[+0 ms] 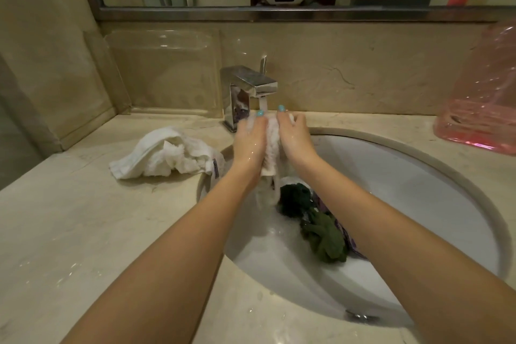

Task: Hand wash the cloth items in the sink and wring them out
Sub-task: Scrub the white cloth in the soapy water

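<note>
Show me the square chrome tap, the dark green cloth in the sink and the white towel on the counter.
Square chrome tap (251, 81): head view, top of the spout.
Dark green cloth (324, 237): head view, middle of the bundle.
White towel (150, 153): head view, folded top.

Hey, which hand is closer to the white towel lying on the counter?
Left. The left hand is just to the right of the white towel; the right hand is farther right, beyond the wet cloth pressed between both palms.
</note>
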